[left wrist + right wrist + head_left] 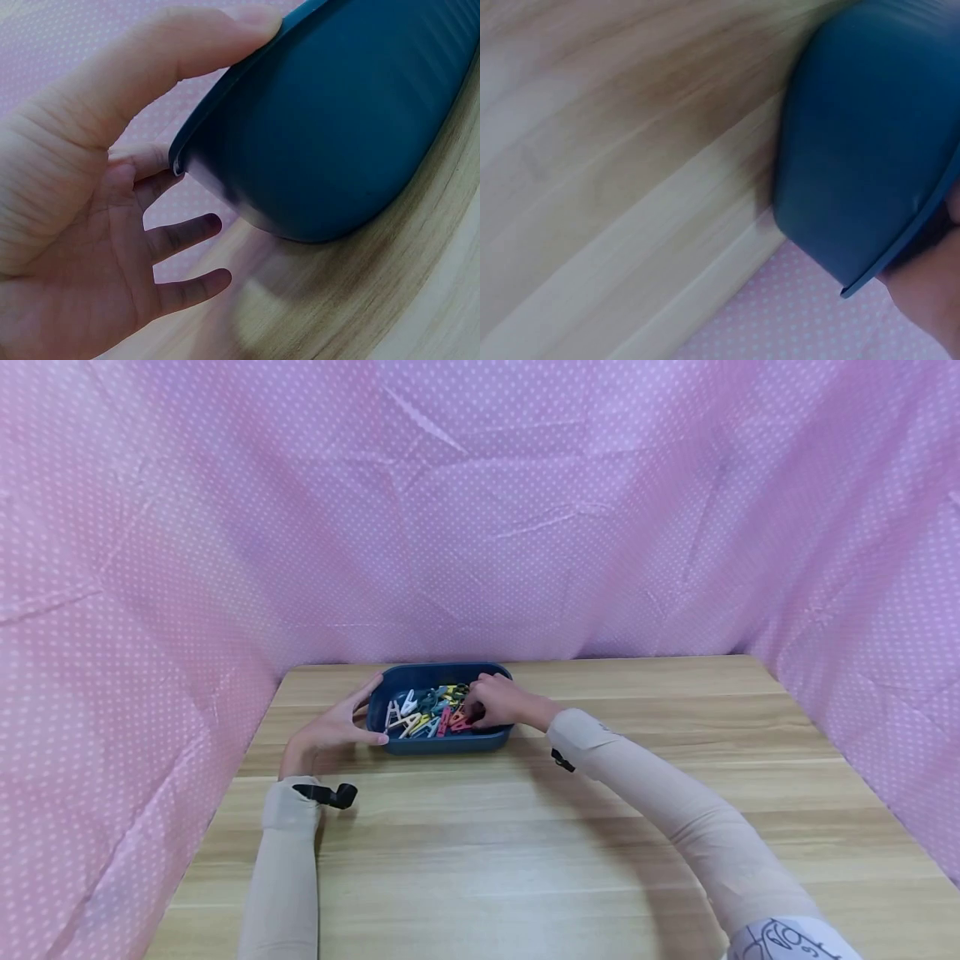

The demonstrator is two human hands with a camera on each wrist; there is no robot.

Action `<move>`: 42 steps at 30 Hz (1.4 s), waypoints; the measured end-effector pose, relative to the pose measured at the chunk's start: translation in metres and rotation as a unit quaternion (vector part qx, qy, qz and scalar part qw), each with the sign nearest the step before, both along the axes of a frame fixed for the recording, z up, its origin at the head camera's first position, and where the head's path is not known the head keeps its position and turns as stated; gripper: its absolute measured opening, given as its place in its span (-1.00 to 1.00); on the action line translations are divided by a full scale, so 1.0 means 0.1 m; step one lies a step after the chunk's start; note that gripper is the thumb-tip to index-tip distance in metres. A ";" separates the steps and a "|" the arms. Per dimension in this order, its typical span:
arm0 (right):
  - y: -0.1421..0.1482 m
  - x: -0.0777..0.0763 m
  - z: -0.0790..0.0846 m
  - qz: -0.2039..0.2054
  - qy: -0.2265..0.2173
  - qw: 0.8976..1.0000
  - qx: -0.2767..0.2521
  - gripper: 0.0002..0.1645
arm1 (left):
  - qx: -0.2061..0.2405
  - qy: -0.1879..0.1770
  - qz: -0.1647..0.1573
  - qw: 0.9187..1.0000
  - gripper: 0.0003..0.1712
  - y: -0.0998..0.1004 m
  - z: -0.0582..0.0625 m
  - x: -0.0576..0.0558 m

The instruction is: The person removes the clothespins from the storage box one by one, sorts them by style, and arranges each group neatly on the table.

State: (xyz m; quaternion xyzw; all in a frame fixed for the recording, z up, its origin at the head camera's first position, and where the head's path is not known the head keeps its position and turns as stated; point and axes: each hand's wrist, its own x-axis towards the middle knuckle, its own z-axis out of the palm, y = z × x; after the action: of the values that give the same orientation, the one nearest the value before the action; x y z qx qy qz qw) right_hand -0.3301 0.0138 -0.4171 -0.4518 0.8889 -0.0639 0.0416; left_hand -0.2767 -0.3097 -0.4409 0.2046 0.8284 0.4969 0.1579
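A dark blue plastic tub [448,744] stands near the back of the table, with several clothespins [431,714] in white, yellow, pink, blue and other colours lying loose inside. My left hand [341,722] spans the tub's left end. In the left wrist view its thumb [217,34] rests along the rim, while the other fingers extend fairly straight and one touches the rim. My right hand [498,700] reaches over the right side into the tub, bent down among the clothespins. Its fingertips are hidden, so I cannot tell whether it pinches one. In the right wrist view, only part of that hand [930,281] shows.
The wooden table [480,852] stretches in front of the tub and to both sides. A pink polka-dot cloth [480,527] hangs behind it and along the sides. Black wrist mounts [330,795] sit on the sleeves.
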 end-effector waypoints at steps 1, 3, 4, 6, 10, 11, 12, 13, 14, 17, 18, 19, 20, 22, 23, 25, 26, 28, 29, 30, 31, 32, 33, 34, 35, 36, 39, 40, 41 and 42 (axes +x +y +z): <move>0.01 0.00 -0.01 -0.001 0.002 1.000 0.001 -0.79 | -0.001 -0.001 0.001 1.000 0.24 0.00 0.00 0.00; 0.02 0.00 -0.01 -0.008 0.004 1.000 0.006 -0.75 | -0.002 -0.002 0.001 1.000 0.23 0.00 0.00 0.00; 0.02 0.00 -0.02 -0.013 0.004 1.000 0.009 -0.74 | -0.002 -0.002 0.002 1.000 0.23 -0.01 0.00 0.00; 0.03 0.01 -0.02 -0.018 0.004 1.000 0.013 -0.72 | -0.004 -0.002 0.005 1.000 0.23 -0.01 -0.01 0.00; 0.03 0.04 -0.01 -0.026 0.001 0.999 0.023 -0.71 | -0.009 -0.005 0.007 1.000 0.24 -0.01 -0.02 0.01; 0.03 0.05 -0.01 -0.027 0.000 0.999 0.026 -0.70 | -0.011 -0.006 0.007 1.000 0.25 -0.01 -0.03 0.01; 0.03 0.06 -0.01 -0.029 -0.001 0.999 0.028 -0.70 | -0.012 -0.005 0.005 1.000 0.25 -0.01 -0.03 0.01; 0.03 0.07 -0.01 -0.031 -0.002 0.999 0.031 -0.69 | -0.012 -0.006 0.006 1.000 0.25 -0.01 -0.03 0.01; 0.03 0.07 0.00 -0.033 -0.002 0.999 0.031 -0.69 | -0.012 -0.006 0.008 1.000 0.25 0.00 -0.03 0.01; 0.03 0.09 0.01 -0.036 0.001 0.999 0.035 -0.70 | -0.009 -0.008 0.010 1.000 0.25 0.01 -0.03 0.01; 0.03 0.10 0.02 -0.036 0.002 0.999 0.036 -0.71 | -0.009 -0.008 0.011 1.000 0.24 0.02 -0.02 0.01; 0.03 0.10 0.03 -0.035 0.003 0.999 0.036 -0.71 | -0.008 -0.009 0.013 1.000 0.24 0.02 -0.01 0.01; 0.02 0.10 0.03 -0.035 0.002 0.999 0.036 -0.71 | -0.007 -0.008 0.014 1.000 0.24 0.03 -0.01 0.01; 0.02 0.10 0.04 -0.035 -0.002 0.999 0.040 -0.71 | -0.009 -0.004 0.013 1.000 0.24 0.04 0.01 0.01; 0.02 0.10 0.05 -0.035 -0.004 0.999 0.041 -0.71 | -0.011 -0.002 0.013 1.000 0.24 0.04 0.02 0.01; 0.01 0.10 0.05 -0.034 -0.003 0.998 0.045 -0.71 | -0.016 -0.001 0.016 1.000 0.25 0.05 0.04 0.01; 0.01 0.10 0.06 -0.033 0.001 0.998 0.049 -0.71 | -0.020 0.001 0.017 1.000 0.25 0.05 0.05 0.02; 0.00 0.09 0.06 -0.031 0.013 0.998 0.054 -0.71 | -0.031 0.006 0.020 0.999 0.26 0.05 0.07 0.03; 0.00 0.09 0.06 -0.030 0.018 0.998 0.057 -0.71 | -0.038 0.009 0.021 0.999 0.26 0.05 0.08 0.03; -0.01 0.09 0.07 -0.029 0.022 0.998 0.059 -0.72 | -0.044 0.012 0.022 0.999 0.26 0.06 0.09 0.03; -0.01 0.09 0.07 -0.029 0.024 0.997 0.060 -0.72 | -0.050 0.014 0.023 0.998 0.27 0.06 0.10 0.03; 0.00 0.09 0.07 -0.030 0.021 0.997 0.062 -0.73 | -0.055 0.015 0.023 0.998 0.27 0.06 0.10 0.03; 0.00 0.09 0.07 -0.030 0.019 0.997 0.061 -0.73 | -0.061 0.017 0.022 0.998 0.28 0.06 0.11 0.03; 0.00 0.09 0.07 -0.031 0.015 0.998 0.062 -0.74 | -0.065 0.016 0.021 0.998 0.28 0.06 0.11 0.03; 0.00 0.10 0.07 -0.031 0.011 0.998 0.060 -0.74 | -0.069 0.015 0.021 0.997 0.28 0.06 0.11 0.03; 0.01 0.10 0.07 -0.032 0.009 0.998 0.058 -0.74 | -0.070 0.013 0.020 0.997 0.28 0.06 0.11 0.03; 0.02 0.11 0.07 -0.033 0.012 0.998 0.057 -0.73 | -0.071 0.011 0.021 0.997 0.27 0.05 0.10 0.04; 0.02 0.11 0.06 -0.034 0.015 0.998 0.058 -0.72 | -0.069 0.010 0.022 0.997 0.26 0.04 0.09 0.04; 0.02 0.11 0.05 -0.035 0.018 0.997 0.060 -0.73 | -0.068 0.012 0.022 0.997 0.26 0.04 0.09 0.04; 0.02 0.11 0.05 -0.035 0.022 0.997 0.063 -0.73 | -0.068 0.012 0.022 0.997 0.26 0.03 0.08 0.04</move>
State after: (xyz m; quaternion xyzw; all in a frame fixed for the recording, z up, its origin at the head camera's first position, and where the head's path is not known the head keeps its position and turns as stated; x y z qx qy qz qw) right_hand -0.3194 0.0162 -0.4124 -0.4185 0.9069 0.0012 0.0481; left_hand -0.2728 -0.3063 -0.4329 0.1808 0.8663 0.4405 0.1508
